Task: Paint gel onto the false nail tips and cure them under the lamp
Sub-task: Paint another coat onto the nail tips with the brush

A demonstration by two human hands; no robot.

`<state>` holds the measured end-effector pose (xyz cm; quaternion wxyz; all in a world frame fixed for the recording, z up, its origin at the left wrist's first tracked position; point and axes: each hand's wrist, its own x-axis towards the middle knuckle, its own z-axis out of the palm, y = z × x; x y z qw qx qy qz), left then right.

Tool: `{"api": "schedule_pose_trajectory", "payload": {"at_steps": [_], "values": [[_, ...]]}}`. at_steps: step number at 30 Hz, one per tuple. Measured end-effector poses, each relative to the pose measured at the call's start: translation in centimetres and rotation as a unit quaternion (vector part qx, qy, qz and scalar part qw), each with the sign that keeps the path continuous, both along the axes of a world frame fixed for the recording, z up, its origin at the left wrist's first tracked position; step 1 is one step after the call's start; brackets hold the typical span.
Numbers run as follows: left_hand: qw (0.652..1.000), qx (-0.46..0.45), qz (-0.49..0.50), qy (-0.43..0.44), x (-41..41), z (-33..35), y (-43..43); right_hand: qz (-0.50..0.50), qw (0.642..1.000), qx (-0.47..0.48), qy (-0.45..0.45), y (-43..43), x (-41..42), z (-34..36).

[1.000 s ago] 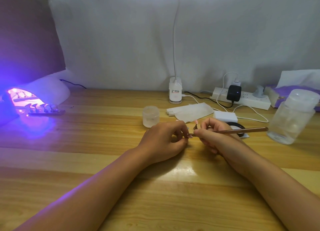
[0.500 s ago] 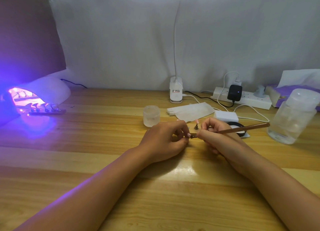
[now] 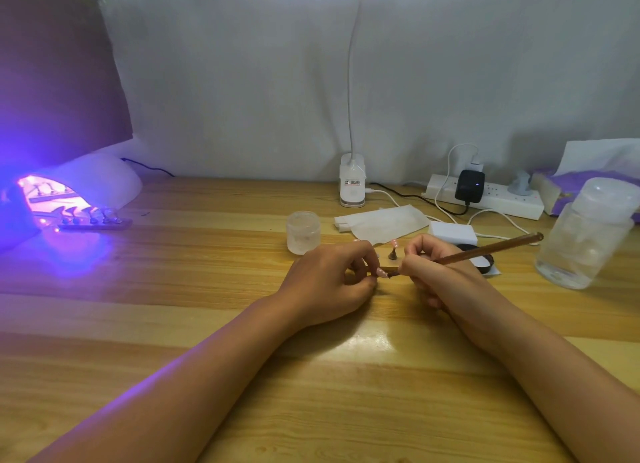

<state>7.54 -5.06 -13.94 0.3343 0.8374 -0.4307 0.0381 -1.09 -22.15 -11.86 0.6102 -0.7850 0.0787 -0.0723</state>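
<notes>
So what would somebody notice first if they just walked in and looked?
Probably the purple glow from the curing lamp at the far left, with a row of nail tips lying at its mouth. Next, the two hands in the middle: the left hand pinches a small pink nail tip while the right hand holds a brush to it.
</notes>
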Motion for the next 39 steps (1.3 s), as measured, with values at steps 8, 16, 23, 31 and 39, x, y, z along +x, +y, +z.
{"api": "schedule_pose_trajectory", "payload": {"at_steps": [8,16,23,31,39], "values": [[1.000,-0.003,0.007,-0.002,-0.15,0.09,0.00,0.025,0.999,0.041,-0.001,-0.14,0.03,0.07],[1.000,0.001,0.004,-0.003,-0.10,0.07,0.01,0.038,0.999,-0.002,-0.009,-0.15,0.13,-0.19],[1.000,0.011,0.009,-0.012,-0.11,0.08,-0.01,0.042,0.998,-0.036,-0.011,-0.20,0.00,-0.30],[1.000,0.008,0.008,-0.016,-0.16,0.04,0.02,0.038,0.998,-0.040,-0.017,-0.17,0.06,-0.30],[1.000,0.002,-0.002,-0.012,-0.08,0.03,0.04,0.020,0.998,0.063,0.005,-0.66,0.34,-0.31]]}}
